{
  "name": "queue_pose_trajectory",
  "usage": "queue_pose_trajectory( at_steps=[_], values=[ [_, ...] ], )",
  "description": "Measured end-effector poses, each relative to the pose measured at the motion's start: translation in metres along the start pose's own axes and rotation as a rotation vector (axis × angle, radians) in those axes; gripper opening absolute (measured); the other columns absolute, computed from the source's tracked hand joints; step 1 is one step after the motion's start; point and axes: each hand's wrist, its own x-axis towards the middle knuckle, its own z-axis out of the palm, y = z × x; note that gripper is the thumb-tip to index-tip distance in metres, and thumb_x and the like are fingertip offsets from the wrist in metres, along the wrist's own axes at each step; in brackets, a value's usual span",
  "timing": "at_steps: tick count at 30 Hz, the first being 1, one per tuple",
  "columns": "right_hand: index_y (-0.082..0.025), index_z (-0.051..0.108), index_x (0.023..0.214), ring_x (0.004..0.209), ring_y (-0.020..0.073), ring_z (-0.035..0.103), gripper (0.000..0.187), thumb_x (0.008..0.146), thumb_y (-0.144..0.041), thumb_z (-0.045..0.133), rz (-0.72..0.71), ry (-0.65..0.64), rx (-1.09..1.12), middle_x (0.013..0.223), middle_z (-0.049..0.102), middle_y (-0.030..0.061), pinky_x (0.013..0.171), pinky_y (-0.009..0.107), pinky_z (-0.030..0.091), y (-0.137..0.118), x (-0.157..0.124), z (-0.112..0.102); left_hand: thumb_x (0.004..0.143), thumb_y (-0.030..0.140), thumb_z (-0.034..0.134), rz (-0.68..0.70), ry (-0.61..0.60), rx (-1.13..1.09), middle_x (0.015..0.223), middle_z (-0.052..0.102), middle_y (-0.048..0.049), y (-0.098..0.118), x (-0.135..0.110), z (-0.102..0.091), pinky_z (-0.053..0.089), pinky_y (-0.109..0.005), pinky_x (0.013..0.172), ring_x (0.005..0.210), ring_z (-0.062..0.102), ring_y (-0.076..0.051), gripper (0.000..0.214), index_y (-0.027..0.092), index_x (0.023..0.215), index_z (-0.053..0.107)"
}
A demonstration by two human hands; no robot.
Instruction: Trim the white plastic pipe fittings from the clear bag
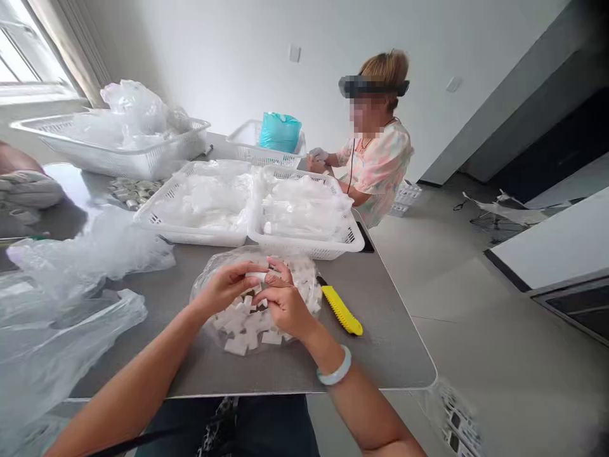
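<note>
My left hand [229, 287] and my right hand [284, 303] meet above a clear plastic bag [202, 279] spread on the table. Between their fingertips is a small white piece [257, 276], partly covered by the fingers, so its exact kind is unclear. Both hands are closed on it. Many small white block-like pieces [236, 344] lie on and in the bag below. To the right of the bag, a yellow utility knife [341, 311] rests on the table, its dark end toward the bag.
Two white baskets [209, 238] [309, 247] of clear bags stand ahead; another basket [157, 164] is behind left. Loose plastic bags [71, 317] cover the table's left side. Across the table sits a person [380, 152]; another person's gloved hand [33, 190] is at far left.
</note>
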Motion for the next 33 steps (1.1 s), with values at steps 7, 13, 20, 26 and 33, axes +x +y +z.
queue_pose_trajectory(
  at_steps=[7, 13, 20, 26, 33],
  values=[
    [-0.028, 0.074, 0.061, 0.119, 0.0264, 0.060, 0.012, 0.066, -0.022, 0.065, 0.301, 0.123, 0.540, 0.089, 0.074, 0.0016, 0.106, 0.041, 0.045, 0.011, 0.003, 0.007, 0.101, 0.027, 0.048, 0.232, 0.081, 0.257, 0.097, 0.072, -0.0100, 0.007, 0.002, 0.000, 0.055, -0.026, 0.071, 0.084, 0.070, -0.020, 0.025, 0.020, 0.112, 0.069],
    [-0.024, 0.072, 0.069, 0.094, 0.0195, 0.069, 0.006, 0.064, -0.022, 0.070, 0.396, 0.224, 0.892, 0.084, 0.077, 0.0023, 0.091, 0.034, 0.053, 0.005, 0.011, -0.020, 0.099, 0.031, 0.049, 0.150, 0.171, 0.259, 0.099, 0.071, -0.0108, -0.002, 0.002, -0.013, 0.054, -0.027, 0.073, 0.086, 0.069, -0.020, 0.024, 0.018, 0.107, 0.068],
    [-0.023, 0.069, 0.075, 0.083, 0.0173, 0.066, 0.017, 0.080, -0.019, 0.053, -0.005, 0.485, 0.061, 0.087, 0.073, 0.0033, 0.080, 0.034, 0.055, -0.004, 0.004, -0.033, 0.088, 0.039, 0.064, -0.037, 0.194, 0.225, 0.081, 0.067, -0.0056, -0.002, 0.002, -0.006, 0.047, -0.025, 0.056, 0.061, 0.053, -0.015, 0.024, 0.019, 0.098, 0.069],
    [-0.024, 0.069, 0.080, 0.113, 0.0210, 0.058, 0.036, 0.085, -0.003, 0.040, -0.486, 0.186, -0.690, 0.116, 0.071, 0.0047, 0.095, 0.038, 0.054, 0.001, -0.004, -0.022, 0.091, 0.033, 0.060, 0.060, 0.193, 0.332, 0.088, 0.065, -0.0054, 0.002, 0.002, -0.005, 0.049, -0.023, 0.058, 0.070, 0.061, -0.015, 0.020, 0.023, 0.102, 0.073],
    [-0.023, 0.070, 0.079, 0.122, 0.0232, 0.049, 0.035, 0.085, 0.000, 0.044, -0.647, 0.088, -0.995, 0.126, 0.069, 0.0011, 0.099, 0.037, 0.053, 0.005, -0.003, -0.019, 0.095, 0.030, 0.047, 0.047, 0.011, 0.322, 0.110, 0.072, -0.0101, -0.002, 0.001, -0.006, 0.055, -0.025, 0.066, 0.084, 0.070, -0.019, 0.026, 0.019, 0.108, 0.067]
  ],
)
